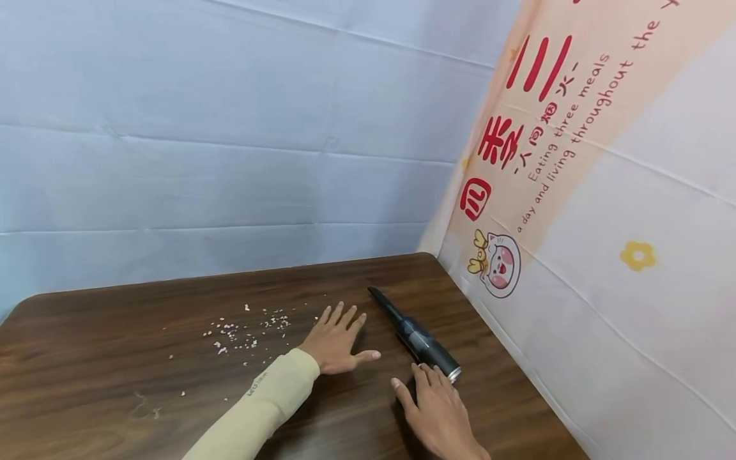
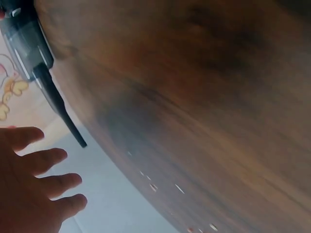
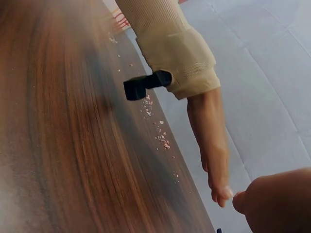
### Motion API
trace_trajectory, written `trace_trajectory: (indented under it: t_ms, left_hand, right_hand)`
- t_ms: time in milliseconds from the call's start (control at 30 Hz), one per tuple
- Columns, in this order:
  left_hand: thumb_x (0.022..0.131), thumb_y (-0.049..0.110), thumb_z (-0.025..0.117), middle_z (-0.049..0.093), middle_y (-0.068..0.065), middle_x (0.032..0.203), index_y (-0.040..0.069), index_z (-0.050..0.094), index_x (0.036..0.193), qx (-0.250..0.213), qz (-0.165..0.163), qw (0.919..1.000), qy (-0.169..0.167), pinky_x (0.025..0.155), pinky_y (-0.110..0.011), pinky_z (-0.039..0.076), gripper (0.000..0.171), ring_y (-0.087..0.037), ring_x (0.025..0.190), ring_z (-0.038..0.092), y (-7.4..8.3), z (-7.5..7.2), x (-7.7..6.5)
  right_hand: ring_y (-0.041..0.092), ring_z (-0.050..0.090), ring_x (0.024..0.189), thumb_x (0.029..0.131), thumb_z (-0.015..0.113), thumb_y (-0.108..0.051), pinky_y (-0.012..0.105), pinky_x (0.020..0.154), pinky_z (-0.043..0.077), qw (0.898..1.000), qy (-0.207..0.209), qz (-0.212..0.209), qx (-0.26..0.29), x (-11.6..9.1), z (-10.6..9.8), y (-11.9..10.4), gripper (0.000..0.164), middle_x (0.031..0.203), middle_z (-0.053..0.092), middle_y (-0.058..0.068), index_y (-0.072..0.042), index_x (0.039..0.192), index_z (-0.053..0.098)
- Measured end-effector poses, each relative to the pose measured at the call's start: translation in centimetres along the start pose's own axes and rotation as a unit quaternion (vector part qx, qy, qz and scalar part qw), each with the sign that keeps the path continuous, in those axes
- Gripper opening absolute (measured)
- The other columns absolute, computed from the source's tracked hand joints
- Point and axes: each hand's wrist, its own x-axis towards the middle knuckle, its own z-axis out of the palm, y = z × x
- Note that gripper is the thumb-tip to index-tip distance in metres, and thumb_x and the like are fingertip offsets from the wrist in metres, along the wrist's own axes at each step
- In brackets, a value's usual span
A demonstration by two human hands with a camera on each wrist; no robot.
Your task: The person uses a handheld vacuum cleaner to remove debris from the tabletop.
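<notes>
Left hand (image 1: 338, 342) over table (image 1: 103, 332), fingers spread, right of crumbs (image 1: 229, 331). Right hand (image 1: 439, 412) at near end of vacuum (image 1: 424, 343), fingers together, thumb apart; contact unclear. Vacuum lies table-right, nozzle (image 1: 385, 303) pointing far-left.

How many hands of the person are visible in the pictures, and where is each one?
2: the left hand, spread between the pale crumbs and the black handheld vacuum; and the right hand, at the vacuum's rear end. Neither is fully hidden.

Black handheld vacuum (image 1: 424, 344) on brown table (image 1: 494, 402)
</notes>
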Motion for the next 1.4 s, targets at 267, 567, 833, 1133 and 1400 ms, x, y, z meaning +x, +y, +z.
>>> trace_trajectory:
  t_ms: [267,567,833,1133,1400]
  left_hand:
    - [0.068,0.072,0.015,0.012,-0.007,0.134,0.020,0.016,0.132,0.004,0.016,0.9999,-0.004,0.094,-0.045,0.004,0.083,-0.029,0.120,-0.002,1.6,0.0,1.8]
    - [0.070,0.068,0.023,0.013,-0.008,0.134,0.017,0.018,0.132,0.038,0.029,0.9988,-0.004,0.093,-0.046,0.006,0.081,-0.031,0.119,0.000,3.1,0.5,3.7]
    - [0.073,0.053,0.048,0.012,-0.003,0.135,0.014,0.019,0.132,0.037,0.063,0.9973,0.000,0.093,-0.045,0.013,0.076,-0.030,0.120,0.006,4.8,1.1,5.4]
    - [0.069,0.043,0.060,0.023,-0.004,0.131,0.014,0.023,0.131,0.036,0.077,0.9963,0.008,0.093,-0.043,0.015,0.078,-0.030,0.119,0.012,4.6,1.8,6.7]
    - [0.067,0.040,0.063,0.037,-0.007,0.122,0.024,0.021,0.131,0.047,0.097,0.9940,0.020,0.092,-0.040,0.021,0.078,-0.028,0.115,0.026,5.3,2.0,7.8]
  right_hand:
    - [0.027,0.031,0.109,0.075,0.024,-0.064,0.051,0.077,0.032,0.999,0.034,0.010,-0.006,-0.4,0.4,0.2,0.075,0.119,0.039,0.011,-0.006,0.115,0.048]
    - [0.026,0.035,0.103,0.072,0.030,-0.065,0.046,0.072,0.037,0.997,0.067,0.036,-0.010,-0.8,1.0,0.5,0.074,0.116,0.038,0.009,-0.005,0.109,0.052]
    - [0.028,0.040,0.089,0.069,0.038,-0.064,0.043,0.070,0.034,0.994,0.094,0.049,-0.020,-0.8,1.6,1.1,0.071,0.111,0.036,0.010,-0.005,0.104,0.055]
    - [0.030,0.040,0.090,0.071,0.037,-0.063,0.043,0.070,0.033,0.994,0.083,0.070,0.004,-0.6,2.0,1.8,0.070,0.110,0.035,0.013,-0.007,0.112,0.049]
    - [0.032,0.041,0.091,0.072,0.037,-0.063,0.046,0.073,0.033,0.990,0.067,0.118,0.025,-0.5,1.6,2.5,0.074,0.104,0.041,0.016,-0.003,0.113,0.046]
